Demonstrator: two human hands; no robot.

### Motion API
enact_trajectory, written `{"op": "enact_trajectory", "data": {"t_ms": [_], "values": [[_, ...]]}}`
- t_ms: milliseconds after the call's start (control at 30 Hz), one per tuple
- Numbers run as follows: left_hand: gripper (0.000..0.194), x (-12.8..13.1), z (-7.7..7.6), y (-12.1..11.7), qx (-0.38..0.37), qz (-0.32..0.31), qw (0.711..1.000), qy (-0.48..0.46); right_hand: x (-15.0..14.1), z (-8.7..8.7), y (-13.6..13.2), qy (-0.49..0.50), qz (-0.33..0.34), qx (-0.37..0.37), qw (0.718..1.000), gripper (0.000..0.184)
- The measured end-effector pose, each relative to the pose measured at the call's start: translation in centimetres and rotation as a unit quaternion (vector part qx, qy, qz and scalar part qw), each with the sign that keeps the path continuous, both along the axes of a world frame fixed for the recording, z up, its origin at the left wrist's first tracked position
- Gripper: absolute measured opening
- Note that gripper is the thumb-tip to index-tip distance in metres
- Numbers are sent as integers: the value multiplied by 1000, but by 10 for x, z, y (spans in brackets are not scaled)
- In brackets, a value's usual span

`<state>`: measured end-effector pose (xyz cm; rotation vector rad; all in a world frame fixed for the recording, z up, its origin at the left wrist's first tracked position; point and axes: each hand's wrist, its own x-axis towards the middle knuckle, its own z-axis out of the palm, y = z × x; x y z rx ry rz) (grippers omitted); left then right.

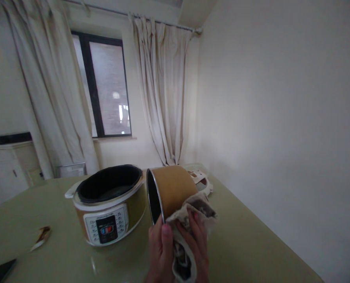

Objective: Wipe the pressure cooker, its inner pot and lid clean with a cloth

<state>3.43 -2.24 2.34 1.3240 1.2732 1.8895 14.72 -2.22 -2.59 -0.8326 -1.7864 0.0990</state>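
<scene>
My left hand (161, 251) grips the rim of a tan inner pot (170, 188) that is tipped on its side, its dark opening facing left. Against the pot's outer wall my right hand (196, 245) presses a stained whitish cloth (192, 210), fingers closed on the fabric, and more cloth hangs down between the two hands. Just left of the pot stands the gold and white electric cooker body (110, 206), open, with a dark empty cavity and a button panel facing me.
All of this rests on a pale green table (251, 243). The cooker's white lid (201, 181) lies behind the pot. A small brown and white scrap (41, 237) lies at the left. A white wall is close on the right; window and curtains are behind.
</scene>
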Motion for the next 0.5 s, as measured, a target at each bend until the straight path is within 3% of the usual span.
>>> {"op": "enact_trajectory", "data": {"t_ms": [67, 100, 167, 267, 367, 500], "values": [[81, -4, -2, -3, 9, -42, 999, -1, 5, 34, 14, -49, 4, 99, 994, 64], [84, -6, -5, -4, 14, -57, 998, 5, 9, 56, 22, -79, 20, 101, 992, 66], [88, -7, -11, -5, 17, -39, 999, 34, 19, 103, 44, -114, 58, 66, 990, 67], [81, -7, -20, -8, 10, 31, 995, 92, 31, 157, 83, -111, 98, -51, 988, 45], [73, -7, -20, -7, -5, 60, 993, 104, 28, 170, 98, -149, 83, -122, 978, 39], [75, -10, -14, 3, -29, 29, 998, 47, 5, 144, 60, -216, -6, -39, 976, 71]]}}
